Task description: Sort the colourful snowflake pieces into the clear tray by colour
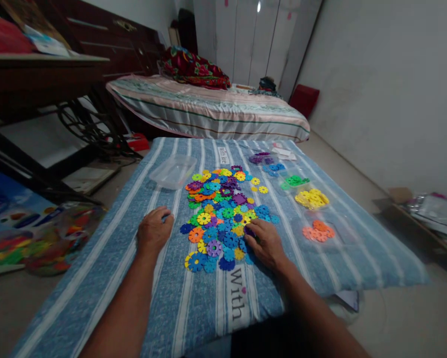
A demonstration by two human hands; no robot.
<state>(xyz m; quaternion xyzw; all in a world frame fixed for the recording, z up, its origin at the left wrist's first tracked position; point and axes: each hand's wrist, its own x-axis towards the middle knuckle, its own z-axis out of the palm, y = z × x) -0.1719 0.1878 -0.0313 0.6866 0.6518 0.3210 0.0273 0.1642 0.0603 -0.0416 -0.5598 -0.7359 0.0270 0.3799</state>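
A loose pile of colourful notched plastic discs (227, 213) lies in the middle of the striped cloth. To the left of it, my left hand (154, 229) rests with fingers curled, and a bit of a blue disc (165, 218) shows at its fingertips. My right hand (265, 242) reaches to the pile's right edge, its fingers bent round a dark purple disc (249, 230) that is partly hidden. Nearby in the pile are a lilac disc (214, 248), an orange disc (196, 235) and several blue ones.
On the right, clear trays hold orange discs (318, 231), yellow discs (312, 198), green discs (295, 181) and purple discs (262, 158); blue discs (273, 169) lie among them. A clear plastic box (173, 171) stands at the back left. Beyond the table is a bed (216, 112).
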